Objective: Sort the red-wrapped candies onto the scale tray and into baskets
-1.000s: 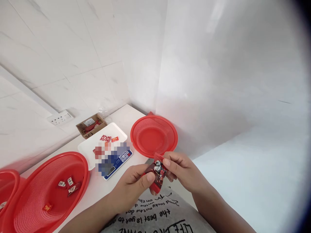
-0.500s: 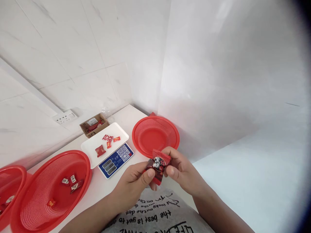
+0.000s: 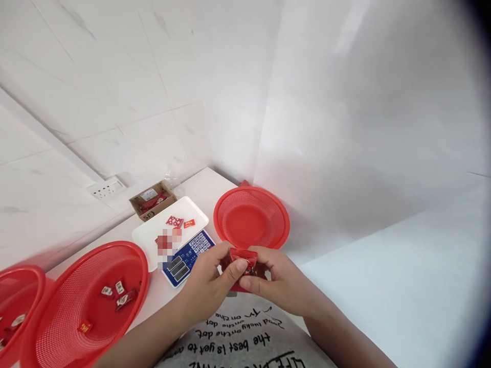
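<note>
Both my hands meet in front of my chest around a small red snack packet (image 3: 244, 254). My left hand (image 3: 210, 278) pinches its left side with the thumb on top, and my right hand (image 3: 282, 281) grips its right side. Fingers and thumbs cover most of the packet's print. Just beyond my hands is a red mesh basket (image 3: 251, 220) with nothing visible inside. To the left stands a digital scale (image 3: 182, 268) with a white tray (image 3: 192, 207). On the tray lie a dotted red packet (image 3: 175, 221) and a small orange-red packet (image 3: 189, 224); blurred blocks obscure other pieces.
A larger red basket (image 3: 57, 317) at lower left holds several small packets. Another red basket (image 3: 21, 271) is cut off at the left edge. An open cardboard box (image 3: 149, 204) with red packets stands behind the scale, near a wall socket (image 3: 106, 187).
The packet has been turned so its printed face is mostly hidden. My right hand has closed in, bringing both thumbs together on it. The view has shifted slightly.
</note>
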A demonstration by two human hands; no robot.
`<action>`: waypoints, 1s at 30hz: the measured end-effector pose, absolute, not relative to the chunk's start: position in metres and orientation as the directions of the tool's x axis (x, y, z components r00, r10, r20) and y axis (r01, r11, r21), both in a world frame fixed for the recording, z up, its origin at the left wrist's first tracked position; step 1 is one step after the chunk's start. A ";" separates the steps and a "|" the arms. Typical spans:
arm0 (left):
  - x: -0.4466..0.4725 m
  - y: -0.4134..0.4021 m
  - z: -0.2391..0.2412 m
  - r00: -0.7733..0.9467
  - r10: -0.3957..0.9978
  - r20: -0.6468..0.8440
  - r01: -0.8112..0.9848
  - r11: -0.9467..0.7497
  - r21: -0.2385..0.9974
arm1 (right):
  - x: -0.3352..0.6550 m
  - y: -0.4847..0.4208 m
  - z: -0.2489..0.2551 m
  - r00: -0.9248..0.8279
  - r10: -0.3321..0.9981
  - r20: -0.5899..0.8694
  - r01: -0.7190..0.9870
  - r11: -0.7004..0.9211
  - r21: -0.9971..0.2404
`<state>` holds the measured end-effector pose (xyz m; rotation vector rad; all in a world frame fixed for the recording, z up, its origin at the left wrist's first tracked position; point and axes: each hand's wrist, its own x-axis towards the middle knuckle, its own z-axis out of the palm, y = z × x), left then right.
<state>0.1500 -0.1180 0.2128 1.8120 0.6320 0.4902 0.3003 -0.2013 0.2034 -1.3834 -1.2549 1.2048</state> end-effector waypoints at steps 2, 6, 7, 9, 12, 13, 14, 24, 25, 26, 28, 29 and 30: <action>0.150 -0.110 0.212 0.760 0.650 0.019 0.185 -0.244 0.952 | 0.296 -0.194 0.202 -0.015 0.996 -0.082 0.112 -0.080 -0.990; 0.151 -0.093 0.205 0.661 0.749 0.047 0.191 -0.228 0.955 | 0.284 -0.177 0.195 -0.031 0.996 -0.083 0.007 -0.083 -0.997; 0.151 -0.089 0.203 0.636 0.770 0.054 0.199 -0.231 0.953 | 0.281 -0.173 0.193 -0.030 0.995 -0.092 -0.007 -0.092 -0.996; 0.149 -0.080 0.198 0.612 0.790 0.048 0.210 -0.221 0.952 | 0.275 -0.165 0.188 -0.020 0.993 -0.119 0.002 -0.119 -0.993; 0.144 -0.070 0.193 0.622 0.783 -0.015 0.201 -0.141 0.969 | 0.269 -0.156 0.182 0.004 0.987 -0.163 0.020 -0.163 -0.986; 0.142 -0.067 0.191 0.628 0.777 -0.036 0.192 -0.111 0.975 | 0.267 -0.154 0.181 0.001 0.986 -0.169 0.013 -0.169 -0.985; 0.139 -0.065 0.190 0.629 0.775 -0.051 0.185 -0.085 0.979 | 0.265 -0.152 0.179 -0.006 0.985 -0.171 0.002 -0.171 -0.985; 0.102 -0.055 0.168 0.512 0.859 0.010 0.290 -0.184 0.939 | 0.244 -0.134 0.164 -0.053 0.968 -0.244 0.058 -0.241 -0.969; 0.098 -0.054 0.163 0.504 0.864 -0.001 0.296 -0.172 0.940 | 0.242 -0.132 0.160 -0.066 0.963 -0.263 0.059 -0.259 -0.964; 0.095 -0.053 0.157 0.504 0.863 -0.031 0.293 -0.138 0.946 | 0.240 -0.130 0.155 -0.083 0.955 -0.283 0.051 -0.280 -0.959; 0.086 -0.052 0.145 0.537 0.833 -0.133 0.254 -0.009 0.967 | 0.235 -0.125 0.144 -0.115 0.936 -0.334 0.032 -0.332 -0.943; 0.082 -0.052 0.138 0.564 0.805 -0.186 0.224 0.068 0.972 | 0.232 -0.122 0.138 -0.126 0.924 -0.362 0.028 -0.362 -0.932; 0.077 -0.052 0.131 0.589 0.775 -0.230 0.193 0.141 0.971 | 0.228 -0.119 0.132 -0.134 0.910 -0.391 0.033 -0.391 -0.920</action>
